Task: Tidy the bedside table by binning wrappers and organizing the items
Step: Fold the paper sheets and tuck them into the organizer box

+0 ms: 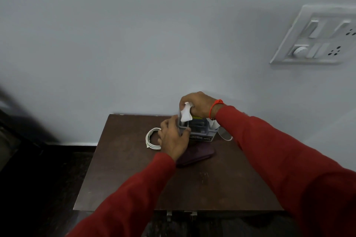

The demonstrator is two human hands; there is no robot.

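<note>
Centre of frame, I saw the right hand [199, 105] curled round a crumpled white paper wrapper [185, 114], held just above the small grey plastic organizer box [196, 131] at the back of the dark brown wooden bedside table [134, 179]. The left hand [173, 140] gripped the box's near-left corner, fingers bent. A coiled white cable [151, 139] lay just left; a maroon phone case [194, 157] lay below the box.

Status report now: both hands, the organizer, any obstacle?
Left hand holds grey organizer. Right hand pinches white paper above it. Coiled white cable and dark case lie beside it, not blocking.
</note>
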